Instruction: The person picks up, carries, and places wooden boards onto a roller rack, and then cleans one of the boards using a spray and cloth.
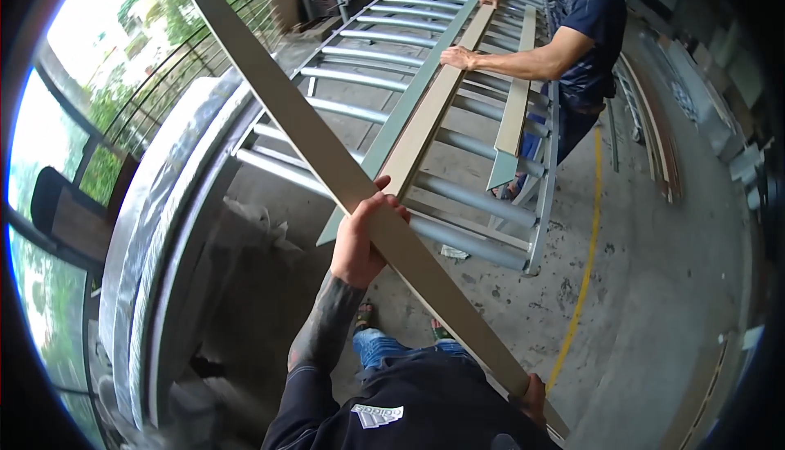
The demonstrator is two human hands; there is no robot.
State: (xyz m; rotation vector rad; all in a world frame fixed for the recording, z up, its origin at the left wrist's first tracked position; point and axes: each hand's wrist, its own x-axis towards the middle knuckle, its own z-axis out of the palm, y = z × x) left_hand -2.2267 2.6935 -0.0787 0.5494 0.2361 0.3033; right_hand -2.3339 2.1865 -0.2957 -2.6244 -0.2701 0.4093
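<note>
Head view: both hands' grip clamped on long plank (343,174): left hand (362,241) mid-edge, right hand (533,393) near end.

Long pale board (343,174) held slantwise across the view — left hand (364,237) wrapped around its middle, right hand (533,394) gripping its near end by the lower edge. Beyond, a grey roller conveyor (458,205) carrying more boards (425,123) — a co-worker's hands (458,58) resting on them. Yellow line (585,286) painted along the concrete floor (654,286) to the right.
</note>
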